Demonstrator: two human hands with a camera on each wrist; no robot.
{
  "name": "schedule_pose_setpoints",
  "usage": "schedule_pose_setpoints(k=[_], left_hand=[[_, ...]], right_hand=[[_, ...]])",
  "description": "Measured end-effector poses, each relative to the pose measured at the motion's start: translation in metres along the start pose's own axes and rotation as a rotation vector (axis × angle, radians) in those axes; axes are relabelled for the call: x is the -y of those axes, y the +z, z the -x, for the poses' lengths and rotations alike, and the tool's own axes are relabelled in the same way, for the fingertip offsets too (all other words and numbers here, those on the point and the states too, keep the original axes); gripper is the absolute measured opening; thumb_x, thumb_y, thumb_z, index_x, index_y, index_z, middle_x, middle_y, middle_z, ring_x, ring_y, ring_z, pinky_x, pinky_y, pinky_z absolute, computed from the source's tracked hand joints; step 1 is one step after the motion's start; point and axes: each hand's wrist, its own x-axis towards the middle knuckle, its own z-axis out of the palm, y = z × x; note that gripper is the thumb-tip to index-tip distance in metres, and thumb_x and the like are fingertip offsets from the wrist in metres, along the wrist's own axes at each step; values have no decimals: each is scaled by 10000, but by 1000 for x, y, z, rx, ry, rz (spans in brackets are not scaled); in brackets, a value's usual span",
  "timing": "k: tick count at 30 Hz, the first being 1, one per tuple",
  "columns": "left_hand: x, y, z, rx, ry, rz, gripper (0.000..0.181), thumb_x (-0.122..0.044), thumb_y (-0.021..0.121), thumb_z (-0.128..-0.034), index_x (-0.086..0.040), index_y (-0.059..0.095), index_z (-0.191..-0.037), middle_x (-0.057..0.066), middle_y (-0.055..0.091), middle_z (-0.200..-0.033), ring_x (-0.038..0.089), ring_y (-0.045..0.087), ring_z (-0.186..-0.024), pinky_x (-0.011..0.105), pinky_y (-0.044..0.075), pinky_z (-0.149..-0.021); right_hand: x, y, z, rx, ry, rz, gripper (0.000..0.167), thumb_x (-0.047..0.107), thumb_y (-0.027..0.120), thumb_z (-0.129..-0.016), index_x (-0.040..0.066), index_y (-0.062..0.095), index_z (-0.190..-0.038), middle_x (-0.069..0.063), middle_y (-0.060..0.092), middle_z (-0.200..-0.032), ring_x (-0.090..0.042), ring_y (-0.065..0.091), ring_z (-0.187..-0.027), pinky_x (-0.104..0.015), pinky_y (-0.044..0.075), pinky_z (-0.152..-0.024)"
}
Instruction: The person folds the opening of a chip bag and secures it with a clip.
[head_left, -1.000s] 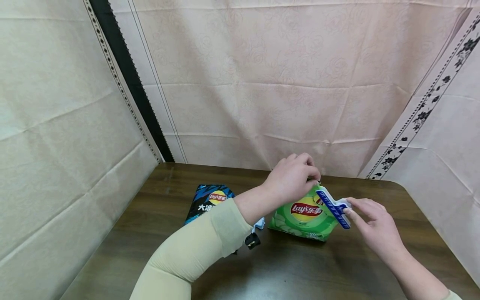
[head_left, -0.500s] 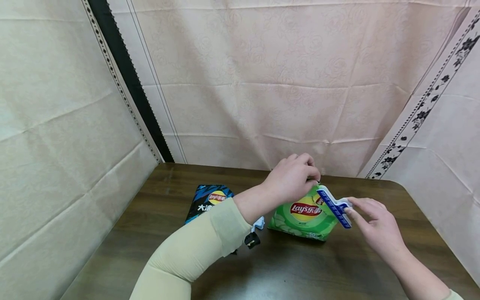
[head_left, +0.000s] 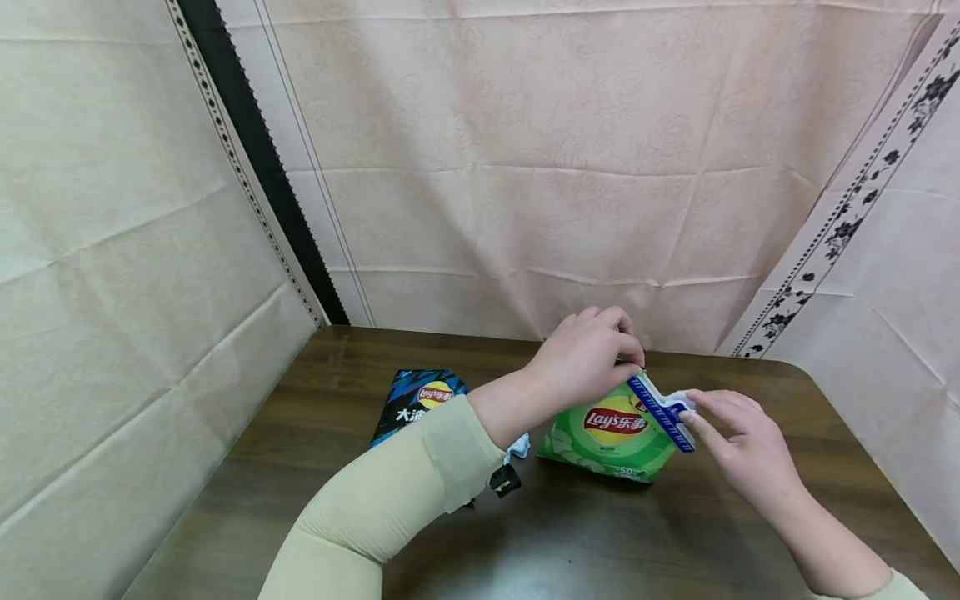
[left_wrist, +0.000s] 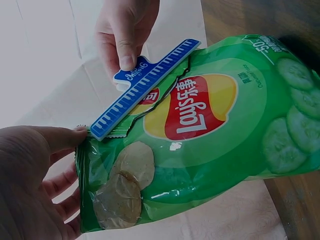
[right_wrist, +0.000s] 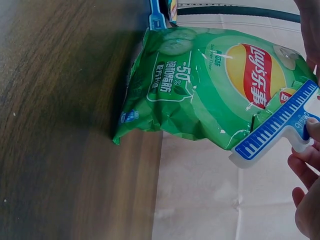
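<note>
Two hands work on one green Lay's cucumber-flavour chip bag (head_left: 600,454), which leans on the table (head_left: 558,554) near its far side, to the right of a black-and-blue Lay's bag (head_left: 415,410). The left hand (head_left: 588,354) pinches the green bag's top edge at one corner, thumb on the printed side. The right hand (head_left: 750,446) holds the short handle of a blue-and-white bag clip (head_left: 663,414) between thumb and fingers. The clip's long bar slants across a folded-over flap at the bag's other top corner; how far the clip grips at the back is hidden.

The flap looks like the weak point. Should the bar have caught only the outer layer, the springy film could unfold and slip out once the handle is let go. Too firm a tug by the left hand might drag the fold from under the bar or skew it further. Pushing the clip down hard could crush chips, as the bag looks plump. The left sleeve (head_left: 375,504) passes in front of the black bag and partly hides it, so a dropped elbow might knock that bag or the small light-blue object (head_left: 519,447) beside the cuff.
</note>
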Motion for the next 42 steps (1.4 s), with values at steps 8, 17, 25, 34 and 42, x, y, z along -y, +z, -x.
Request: schedule_pose_setpoints(k=[8, 17, 25, 34, 42], left_hand=[[1, 1, 1, -8, -30, 72, 117, -415, 681, -932, -358, 761, -995, -114, 528, -1110, 81, 458, -1007, 245, 393, -876], [0, 1, 1, -14, -26, 78, 79, -391, 680, -938, -350, 748, -936, -118, 534, -1108, 79, 461, -981, 234, 400, -855], [-1, 2, 1, -21, -14, 84, 81, -363, 674, -942, -339, 749, -923, -114, 554, -1141, 81, 474, -997, 230, 412, -865], [-2, 2, 0, -17, -27, 91, 79, -355, 677, -938, -343, 754, -930, -110, 554, -1149, 80, 474, -1011, 231, 416, -862], [-3, 2, -1, -14, -32, 90, 89, -357, 672, -939, -349, 760, -933, -116, 559, -1143, 79, 481, -1014, 237, 418, -871]], right_hand=[[0, 1, -1, 14, 4, 7, 276, 34, 769, -845, 57, 726, -1116, -44, 701, -980, -11, 504, -1001, -184, 368, -809], [1, 1, -2, 13, 19, 12, 280, 40, 760, -857, 51, 720, -1134, -51, 705, -995, 11, 490, -1002, -172, 440, -702], [4, 3, -1, 17, 40, 4, 295, 46, 762, -857, 43, 714, -1149, -61, 702, -1022, 30, 486, -1003, -136, 453, -671], [4, 4, 0, 29, 65, -14, 300, 56, 747, -876, 45, 706, -1173, -72, 705, -1040, 29, 480, -1010, -96, 434, -667], [4, 4, 0, 40, 77, -22, 299, 64, 738, -888, 56, 703, -1185, -68, 702, -1054, 41, 478, -1015, -104, 437, -678]])
